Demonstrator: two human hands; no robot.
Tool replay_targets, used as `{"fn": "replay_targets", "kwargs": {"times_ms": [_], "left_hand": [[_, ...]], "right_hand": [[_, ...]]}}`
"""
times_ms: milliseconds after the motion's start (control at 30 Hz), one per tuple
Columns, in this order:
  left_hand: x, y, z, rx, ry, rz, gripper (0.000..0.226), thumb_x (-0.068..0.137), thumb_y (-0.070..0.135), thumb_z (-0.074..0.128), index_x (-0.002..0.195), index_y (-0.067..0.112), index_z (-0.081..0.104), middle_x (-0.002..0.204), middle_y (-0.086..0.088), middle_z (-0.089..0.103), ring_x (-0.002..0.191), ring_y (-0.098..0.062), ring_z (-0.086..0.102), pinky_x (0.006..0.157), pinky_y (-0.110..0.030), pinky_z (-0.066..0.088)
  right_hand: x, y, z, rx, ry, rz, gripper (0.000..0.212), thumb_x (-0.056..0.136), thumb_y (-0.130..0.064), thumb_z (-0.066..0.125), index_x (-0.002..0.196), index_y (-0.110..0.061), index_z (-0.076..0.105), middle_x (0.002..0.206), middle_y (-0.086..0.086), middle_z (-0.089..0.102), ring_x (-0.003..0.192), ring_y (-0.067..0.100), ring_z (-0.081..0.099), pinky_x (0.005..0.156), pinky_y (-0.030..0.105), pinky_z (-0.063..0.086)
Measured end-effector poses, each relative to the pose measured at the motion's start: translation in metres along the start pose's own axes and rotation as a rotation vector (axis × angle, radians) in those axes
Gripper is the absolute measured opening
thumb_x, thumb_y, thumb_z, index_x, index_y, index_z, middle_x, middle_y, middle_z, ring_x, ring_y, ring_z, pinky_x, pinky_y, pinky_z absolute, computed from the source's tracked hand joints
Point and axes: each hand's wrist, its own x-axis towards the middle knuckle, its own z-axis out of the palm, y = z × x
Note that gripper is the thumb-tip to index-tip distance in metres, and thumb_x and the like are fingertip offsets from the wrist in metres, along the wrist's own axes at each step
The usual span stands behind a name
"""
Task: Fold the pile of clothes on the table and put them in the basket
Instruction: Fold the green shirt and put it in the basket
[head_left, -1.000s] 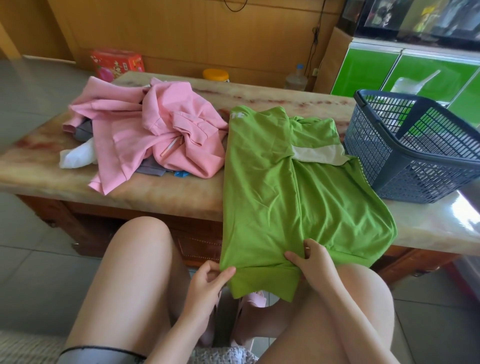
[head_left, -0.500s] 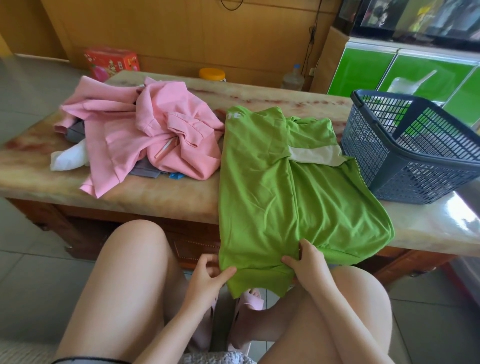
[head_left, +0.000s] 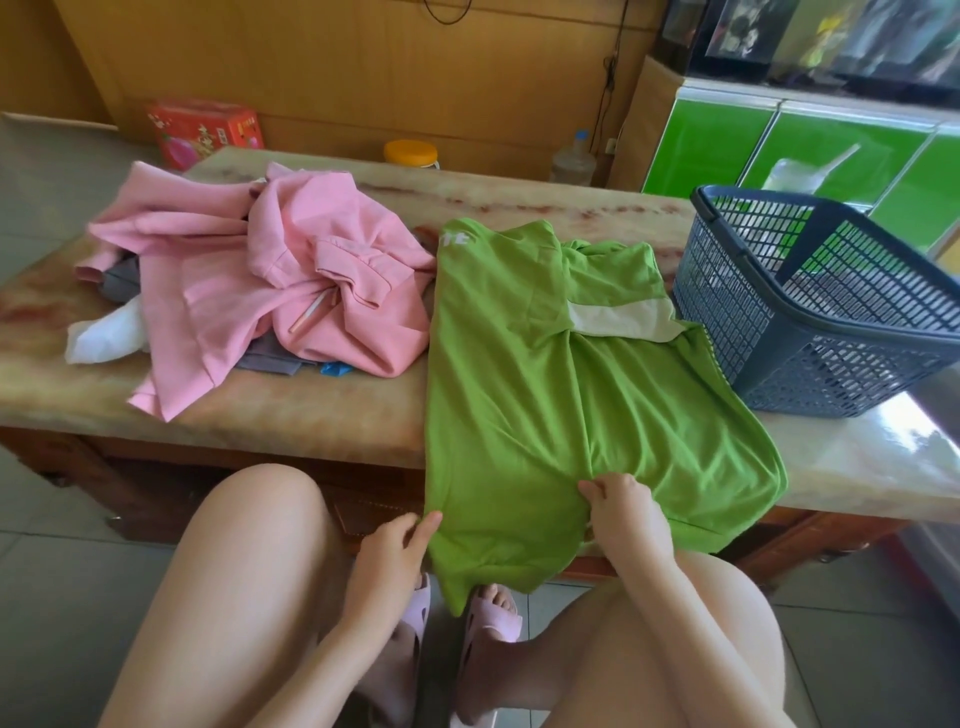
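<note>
A green T-shirt (head_left: 524, 374) lies lengthwise on the marble table (head_left: 322, 410), its left side folded over the middle and its hem hanging off the near edge. My left hand (head_left: 395, 545) pinches the hem at the lower left corner. My right hand (head_left: 623, 514) grips the fabric near the hem, a little right of centre. A crumpled pile of clothes, mostly a pink hoodie (head_left: 291, 280) with grey and white pieces under it, sits on the table's left half. The dark blue mesh basket (head_left: 810, 332) stands at the right, touching the shirt's sleeve.
My bare knees and pink slippers (head_left: 493, 613) are below the table's near edge. Behind the table stand a red box (head_left: 202, 130), a jar with a yellow lid (head_left: 410, 154) and a plastic bottle (head_left: 574, 163). Green cabinet doors are behind the basket.
Both hands have lifted the hanging hem slightly toward the table edge. The shirt's upper part and the pink pile have stayed where they were.
</note>
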Motion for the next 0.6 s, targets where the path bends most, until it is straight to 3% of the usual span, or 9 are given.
{"fn": "replay_targets", "kwargs": {"times_ms": [100, 200, 367, 500, 600], "left_hand": [[0.013, 0.019, -0.017, 0.053, 0.142, 0.025, 0.035, 0.093, 0.042, 0.048, 0.069, 0.019, 0.058, 0.065, 0.004, 0.065, 0.071, -0.020, 0.064, 0.069, -0.036, 0.049], [0.041, 0.052, -0.030, 0.130, 0.270, 0.209, 0.024, 0.094, 0.036, 0.051, 0.077, 0.020, 0.059, 0.073, 0.003, 0.067, 0.074, -0.023, 0.063, 0.065, -0.036, 0.046], [0.113, 0.125, -0.016, 0.174, 0.167, 0.578, 0.015, 0.092, 0.023, 0.057, 0.096, 0.016, 0.070, 0.093, 0.000, 0.067, 0.087, -0.018, 0.062, 0.071, -0.028, 0.043], [0.175, 0.174, 0.011, 0.313, 0.022, 0.649, 0.022, 0.093, 0.018, 0.055, 0.112, 0.019, 0.066, 0.112, -0.003, 0.065, 0.107, -0.020, 0.056, 0.089, -0.032, 0.044], [0.213, 0.200, 0.033, 0.397, -0.040, 0.687, 0.030, 0.093, 0.013, 0.054, 0.121, 0.021, 0.062, 0.124, -0.006, 0.061, 0.119, -0.021, 0.050, 0.101, -0.036, 0.039]], "right_hand": [[0.015, -0.008, -0.018, -0.035, 0.107, -0.025, 0.043, 0.094, -0.049, 0.045, 0.084, -0.010, 0.059, 0.079, 0.004, 0.064, 0.070, 0.025, 0.061, 0.064, 0.032, 0.050], [0.036, -0.025, -0.038, 0.051, 0.218, -0.064, 0.037, 0.092, -0.049, 0.049, 0.090, -0.014, 0.060, 0.081, 0.002, 0.065, 0.072, 0.025, 0.060, 0.063, 0.030, 0.047], [0.081, -0.056, -0.047, 0.172, 0.208, -0.052, 0.037, 0.090, -0.047, 0.055, 0.102, -0.013, 0.064, 0.090, 0.002, 0.065, 0.084, 0.023, 0.058, 0.065, 0.028, 0.038], [0.106, -0.065, -0.036, 0.251, 0.158, -0.012, 0.041, 0.085, -0.052, 0.060, 0.105, -0.016, 0.065, 0.100, 0.003, 0.068, 0.096, 0.024, 0.062, 0.072, 0.030, 0.046], [0.113, -0.063, -0.032, 0.262, 0.148, 0.003, 0.037, 0.083, -0.049, 0.062, 0.103, -0.018, 0.066, 0.099, 0.001, 0.067, 0.094, 0.024, 0.062, 0.068, 0.028, 0.042]]}}
